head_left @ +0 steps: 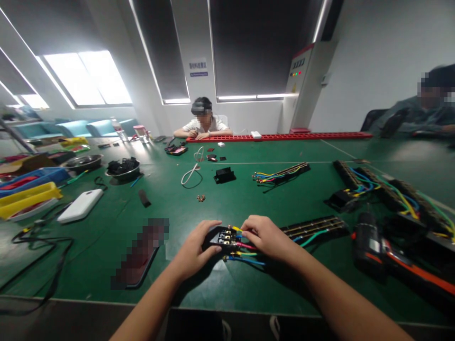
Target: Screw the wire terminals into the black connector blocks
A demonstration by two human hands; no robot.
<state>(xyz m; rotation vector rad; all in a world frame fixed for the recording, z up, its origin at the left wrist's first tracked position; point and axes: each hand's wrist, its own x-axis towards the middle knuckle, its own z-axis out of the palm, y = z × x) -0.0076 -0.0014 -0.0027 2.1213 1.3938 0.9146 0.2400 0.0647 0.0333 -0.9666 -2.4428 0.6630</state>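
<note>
A black terminal block (227, 238) with metal contacts lies on the green table in front of me. My left hand (195, 248) grips its left end, thumb and fingers on opposite sides. My right hand (262, 235) is closed at the block's right side, its fingertips on the coloured wires, near a yellow one. Red, green and blue wires (249, 260) with ring ends run out to the right below that hand. Behind my right hand lies a long black strip (316, 228) with brass-coloured rows, partly hidden by the hand.
A power drill (369, 241) and more wired strips (378, 187) lie right. A phone (138, 258) is at the left, a white power bank (80, 206) beyond it. Small screws (201, 198) and a black holder (224, 175) are ahead. Two people sit across the table.
</note>
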